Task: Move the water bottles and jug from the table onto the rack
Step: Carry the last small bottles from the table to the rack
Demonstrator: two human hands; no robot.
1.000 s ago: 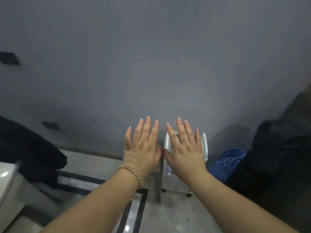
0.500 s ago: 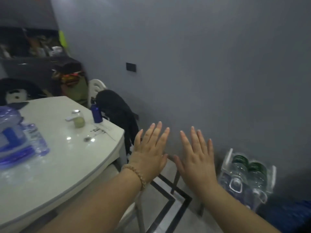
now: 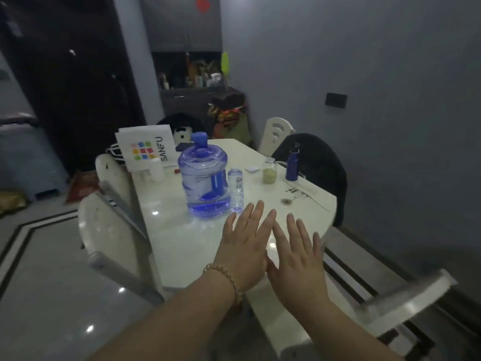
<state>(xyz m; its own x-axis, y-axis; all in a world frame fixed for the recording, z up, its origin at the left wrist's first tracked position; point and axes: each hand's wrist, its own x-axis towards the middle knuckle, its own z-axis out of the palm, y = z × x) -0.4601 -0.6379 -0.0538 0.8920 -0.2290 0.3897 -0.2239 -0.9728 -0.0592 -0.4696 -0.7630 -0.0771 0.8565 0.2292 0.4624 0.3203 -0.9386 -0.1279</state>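
Head turning from wall and rack, now facing desk (image 3: 182,238). Left hand (image 3: 246,252) and right hand (image 3: 295,259) hovering flat, fingers spread, holding nothing. Big jug (image 3: 204,183) and small bottle (image 3: 236,190) waiting on desk, touching. Both left to carry.

A home dining room: white table (image 3: 182,238), chairs (image 3: 114,230), cluttered sideboard (image 3: 197,82).
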